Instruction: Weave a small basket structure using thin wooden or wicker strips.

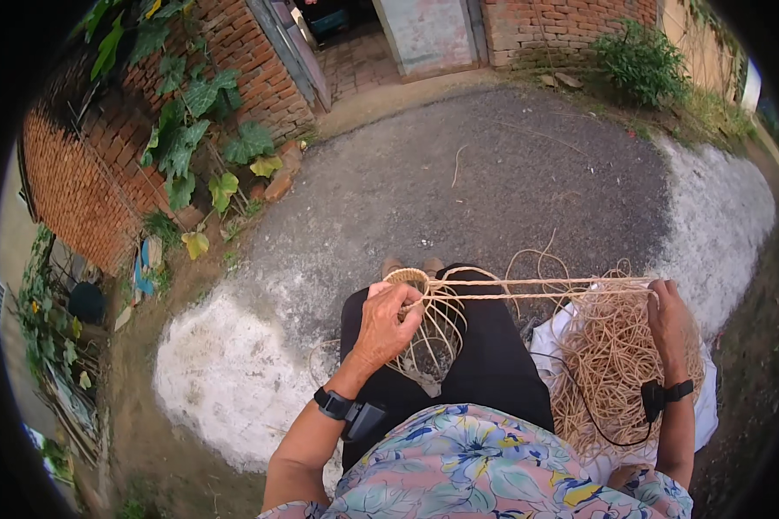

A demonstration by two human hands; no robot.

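Above my knees, my left hand point(383, 327) pinches a small round woven piece point(407, 276), like the start of a basket, made of tan twisted cord. Loose cord ends point(433, 333) fan down from it between my legs. Out to the right, my right hand point(668, 322) is closed on two strands of cord point(537, 289), which run taut and nearly level from the woven piece. My left fingers partly cover the woven piece, and the exact grip of the right fingertips is hard to make out.
A tangled heap of the same cord point(601, 372) lies on a white sack point(708, 415) by my right leg. A thin black cable point(584, 406) crosses the heap to my right wrist. Ahead lie dark paving point(493, 173), a brick wall point(545, 30) and a doorway; leafy vines point(182, 147) grow left.
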